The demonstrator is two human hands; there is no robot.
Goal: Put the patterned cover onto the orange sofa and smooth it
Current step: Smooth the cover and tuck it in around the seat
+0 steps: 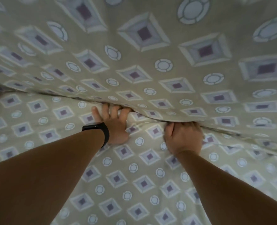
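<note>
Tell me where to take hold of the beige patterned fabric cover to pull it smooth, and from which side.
Probably grip the beige patterned fabric cover at the bunched fold along the crease, between the left hand and right hand. Come from the near side, above the flat part: the slack gathers there, where both hands' fingers tuck in.
</note>
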